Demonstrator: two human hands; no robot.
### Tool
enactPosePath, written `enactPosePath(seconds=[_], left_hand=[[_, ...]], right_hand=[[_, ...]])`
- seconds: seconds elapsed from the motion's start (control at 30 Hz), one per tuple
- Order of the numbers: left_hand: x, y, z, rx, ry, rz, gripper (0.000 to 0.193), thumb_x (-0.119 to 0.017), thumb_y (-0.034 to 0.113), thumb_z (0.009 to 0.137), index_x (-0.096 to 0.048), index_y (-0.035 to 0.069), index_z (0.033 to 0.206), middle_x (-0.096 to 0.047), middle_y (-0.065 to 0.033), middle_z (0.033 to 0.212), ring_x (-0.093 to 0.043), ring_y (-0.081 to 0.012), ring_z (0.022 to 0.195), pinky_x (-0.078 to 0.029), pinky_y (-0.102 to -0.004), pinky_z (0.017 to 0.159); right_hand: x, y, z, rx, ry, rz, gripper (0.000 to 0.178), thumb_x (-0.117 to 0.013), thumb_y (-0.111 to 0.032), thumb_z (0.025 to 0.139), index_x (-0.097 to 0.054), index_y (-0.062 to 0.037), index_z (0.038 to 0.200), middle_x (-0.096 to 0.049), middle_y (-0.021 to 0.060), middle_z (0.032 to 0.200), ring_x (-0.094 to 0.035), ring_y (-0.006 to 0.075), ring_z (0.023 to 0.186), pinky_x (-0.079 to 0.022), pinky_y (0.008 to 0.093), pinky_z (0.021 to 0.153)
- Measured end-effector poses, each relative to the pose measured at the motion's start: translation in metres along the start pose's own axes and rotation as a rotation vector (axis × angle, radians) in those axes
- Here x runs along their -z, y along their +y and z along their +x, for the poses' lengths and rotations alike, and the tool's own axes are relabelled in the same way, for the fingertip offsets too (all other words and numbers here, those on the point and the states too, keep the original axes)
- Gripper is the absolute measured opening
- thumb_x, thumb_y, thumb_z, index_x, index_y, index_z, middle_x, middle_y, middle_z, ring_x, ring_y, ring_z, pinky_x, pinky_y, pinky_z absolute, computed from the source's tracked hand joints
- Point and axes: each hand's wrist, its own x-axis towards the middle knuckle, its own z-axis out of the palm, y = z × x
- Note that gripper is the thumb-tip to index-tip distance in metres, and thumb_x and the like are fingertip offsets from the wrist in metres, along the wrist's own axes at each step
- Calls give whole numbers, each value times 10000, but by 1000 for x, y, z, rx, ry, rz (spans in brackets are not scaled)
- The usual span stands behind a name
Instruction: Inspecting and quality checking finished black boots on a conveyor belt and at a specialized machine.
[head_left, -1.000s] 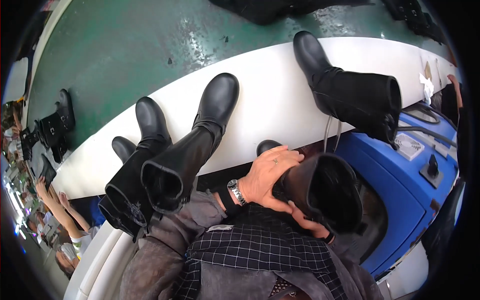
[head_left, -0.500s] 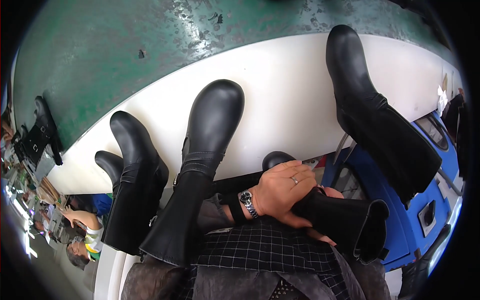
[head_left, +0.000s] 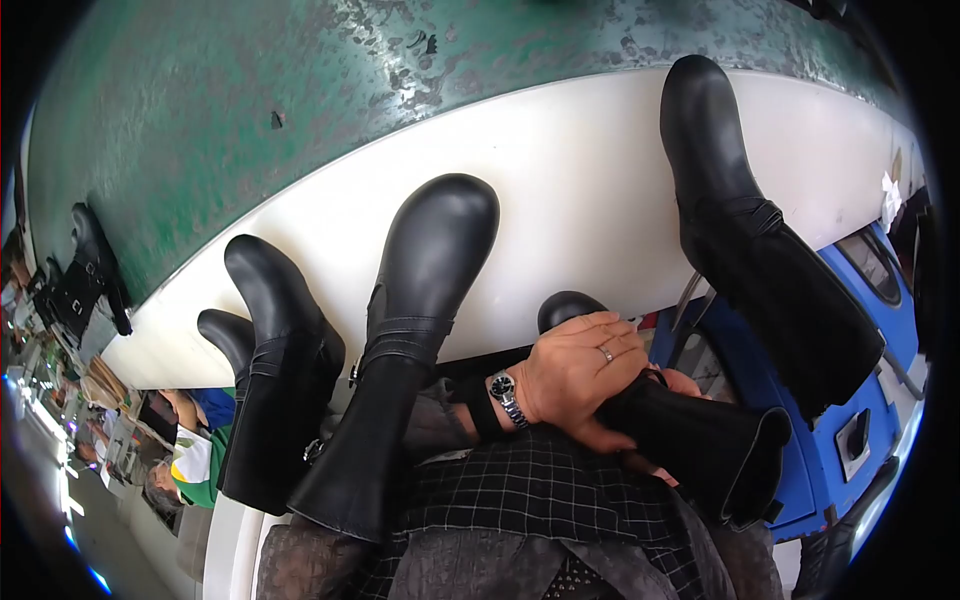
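Observation:
Across my lap lies a black boot (head_left: 695,445), its shaft opening pointing right and its rounded toe poking out past my fingers. My left hand (head_left: 585,372), with a ring and a wristwatch (head_left: 503,392), is closed over the boot's ankle. Only parts of my right hand (head_left: 682,382) show behind and below the boot; it seems to grip it from underneath, and most of its fingers are hidden. Just left of my arm, another black boot (head_left: 435,250) with ankle straps leans on the white table edge. The held boot's straps are covered by my hand.
More black boots lean on the white worktop (head_left: 560,130): a boot (head_left: 275,290) with a smaller-looking boot (head_left: 228,335) at left, and a boot (head_left: 705,130) at right. A green table surface (head_left: 200,120) lies beyond. Blue equipment (head_left: 800,470) stands at right. A person (head_left: 195,465) works at far left.
The whole view has shifted slightly, so the boots appear a little lower and further right. Both hands stay on the boot. The person at far left has moved an arm.

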Motion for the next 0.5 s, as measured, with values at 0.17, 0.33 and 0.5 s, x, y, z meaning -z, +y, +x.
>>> enactPosePath(seconds=[0.17, 0.33, 0.5], left_hand=[[3, 2, 4, 26, 10, -26, 625, -701, 524, 573, -624, -6, 895, -655, -152, 917, -652, -296, 884, -490, -395, 885], [4, 0, 7, 17, 33, -18, 626, -695, 528, 572, -624, -4, 894, -652, -151, 906, -650, -296, 881, -491, -400, 874], [13, -14, 33, -110, 73, -7, 599, -711, 495, 503, -607, 12, 840, -635, -128, 834, -637, -301, 816, -500, -393, 826]], right_hand=[[5, 1, 1, -6, 8, -53, 486, -781, -107, 708, -542, 33, 1108, -618, 137, 1069, -591, 183, 1034, -460, 297, 923], [4, -14, 4, 17, -61, -99, 444, -755, -88, 728, -546, 31, 1102, -619, 145, 1064, -588, 188, 1038, -456, 299, 931], [-6, 24, 14, 127, 47, 251, 403, -718, -138, 769, -555, 14, 1105, -612, 123, 1053, -583, 207, 1033, -444, 319, 934]])
